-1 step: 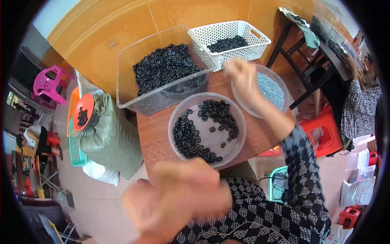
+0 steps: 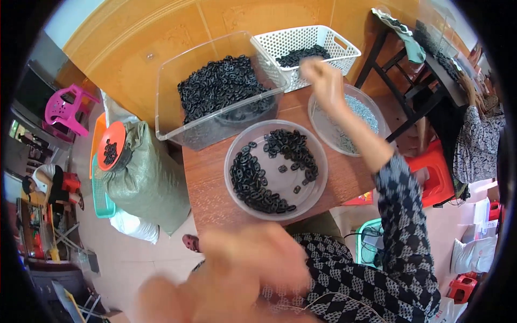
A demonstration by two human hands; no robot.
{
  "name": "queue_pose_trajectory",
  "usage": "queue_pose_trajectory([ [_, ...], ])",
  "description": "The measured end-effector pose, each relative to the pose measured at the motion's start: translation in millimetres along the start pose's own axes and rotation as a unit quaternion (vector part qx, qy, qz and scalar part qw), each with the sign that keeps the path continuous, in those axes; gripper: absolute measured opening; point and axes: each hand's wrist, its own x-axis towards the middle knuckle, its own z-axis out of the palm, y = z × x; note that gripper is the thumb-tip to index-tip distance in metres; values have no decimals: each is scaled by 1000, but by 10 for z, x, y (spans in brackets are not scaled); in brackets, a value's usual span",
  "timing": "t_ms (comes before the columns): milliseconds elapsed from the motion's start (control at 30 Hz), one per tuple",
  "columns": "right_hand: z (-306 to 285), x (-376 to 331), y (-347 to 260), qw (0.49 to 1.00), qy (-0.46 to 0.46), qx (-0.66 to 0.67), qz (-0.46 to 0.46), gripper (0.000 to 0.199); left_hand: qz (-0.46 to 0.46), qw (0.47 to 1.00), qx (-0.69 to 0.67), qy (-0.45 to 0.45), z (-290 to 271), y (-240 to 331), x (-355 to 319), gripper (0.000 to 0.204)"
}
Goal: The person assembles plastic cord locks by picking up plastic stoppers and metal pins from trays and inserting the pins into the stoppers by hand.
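My right hand is stretched out over the gap between a white perforated basket and a clear bowl of small silvery parts. Its fingers are bunched together, and motion blur hides whether they hold anything. My left hand is close to the camera at the lower edge and badly blurred, so its grip is unreadable. In front of me on the brown table stands a round clear bowl with black oval rings lying in an arc. Behind it is a clear rectangular tub heaped with the same rings.
A grey-green sack leans at the table's left, with an orange lid holding a few rings on top. A pink chair stands far left, a red stool at right. Another person sits beside a dark-framed table.
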Motion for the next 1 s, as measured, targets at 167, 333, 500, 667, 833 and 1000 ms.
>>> queue_pose_trajectory([
  [167,29,616,219,996,6,-85,-31,48,-21,998,-30,-45,-137,358,-435,49],
  [333,61,47,398,997,-27,-64,17,40,-70,989,-80,-106,-229,442,-300,46],
  [500,-32,-413,454,992,-85,28,83,28,-99,973,-126,-166,-17,450,-85,43],
  [667,-231,-613,448,985,-111,75,109,23,-138,948,-187,-218,212,274,147,41],
  [833,-226,-740,368,976,-165,50,131,14,-173,916,-244,-266,165,364,245,38],
  [1000,-199,-845,422,980,-199,-17,1,15,-99,843,-305,-431,-313,-262,282,57],
])
